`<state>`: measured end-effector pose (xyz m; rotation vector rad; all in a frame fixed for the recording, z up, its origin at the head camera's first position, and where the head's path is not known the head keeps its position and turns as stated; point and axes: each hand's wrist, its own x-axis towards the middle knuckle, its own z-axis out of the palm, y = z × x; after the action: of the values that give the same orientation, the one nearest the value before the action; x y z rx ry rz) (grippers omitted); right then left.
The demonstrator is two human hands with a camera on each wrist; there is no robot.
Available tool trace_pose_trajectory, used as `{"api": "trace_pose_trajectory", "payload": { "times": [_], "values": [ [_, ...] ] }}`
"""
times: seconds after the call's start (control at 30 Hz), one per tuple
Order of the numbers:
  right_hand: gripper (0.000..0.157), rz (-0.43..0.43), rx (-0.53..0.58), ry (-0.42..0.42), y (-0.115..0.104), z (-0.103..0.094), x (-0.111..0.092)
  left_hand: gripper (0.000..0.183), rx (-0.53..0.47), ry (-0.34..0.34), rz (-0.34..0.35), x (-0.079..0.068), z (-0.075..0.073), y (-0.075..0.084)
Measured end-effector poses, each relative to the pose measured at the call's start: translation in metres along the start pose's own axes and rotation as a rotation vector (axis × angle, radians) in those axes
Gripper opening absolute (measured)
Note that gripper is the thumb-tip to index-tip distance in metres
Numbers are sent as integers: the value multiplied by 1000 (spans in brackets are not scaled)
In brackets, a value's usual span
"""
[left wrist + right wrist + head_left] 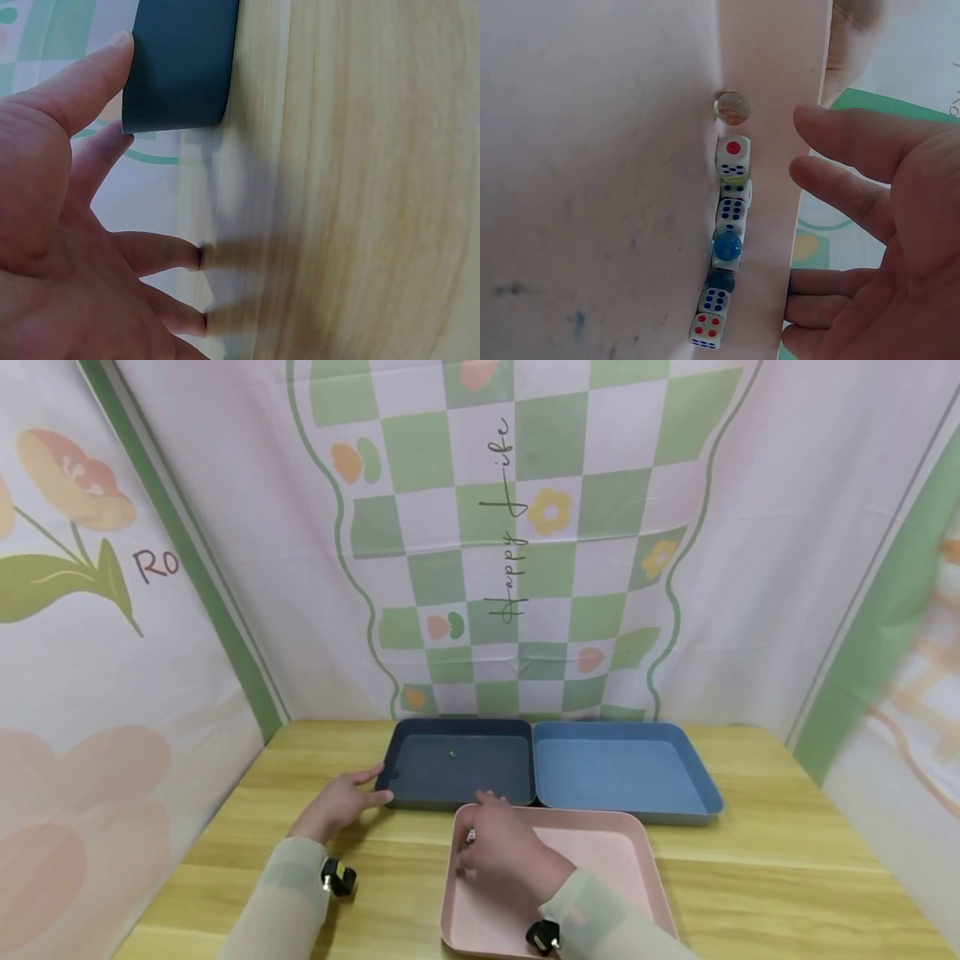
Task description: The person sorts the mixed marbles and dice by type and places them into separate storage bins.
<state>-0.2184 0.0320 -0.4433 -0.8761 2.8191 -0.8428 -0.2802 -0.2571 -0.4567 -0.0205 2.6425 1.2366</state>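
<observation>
My left hand (337, 806) has its thumb and forefinger, nearly straight, at the left front corner of a dark navy tray (457, 731). Its other fingers rest on the table in the left wrist view. My right hand (510, 843) is over the left back part of a pink tray (577, 852). Seen from the right wrist, this hand's fingers lie extended along the pink tray's rim, with nothing between thumb and forefinger. Several white dice (733, 156) and marbles line the inside of that wall, among them a clear marble (733, 109) and a blue marble (727, 245).
A blue tray (615, 768) adjoins the navy tray's right side. Inside the navy tray is a small greenish marble (452, 753), with a dark round thing (395, 774) near its left wall. The wooden table (787, 877) meets a printed curtain (517, 677) behind the trays.
</observation>
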Motion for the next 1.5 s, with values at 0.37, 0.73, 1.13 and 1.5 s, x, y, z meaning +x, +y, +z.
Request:
{"api": "trace_pose_trajectory", "payload": {
  "times": [0.37,0.73,1.13,1.5],
  "values": [
    [13,-44,-125,-49,2,6,-1,68,-4,-5,1,0,0,1],
    [15,-30,-163,-45,1,7,-1,69,4,-14,-17,-1,-2,3],
    [24,-46,-230,-51,3,12,-1,69,-8,-19,-20,2,-1,1],
    [23,-73,-292,-55,3,11,-3,68,-10,-16,-1,2,-1,0]
  ]
}}
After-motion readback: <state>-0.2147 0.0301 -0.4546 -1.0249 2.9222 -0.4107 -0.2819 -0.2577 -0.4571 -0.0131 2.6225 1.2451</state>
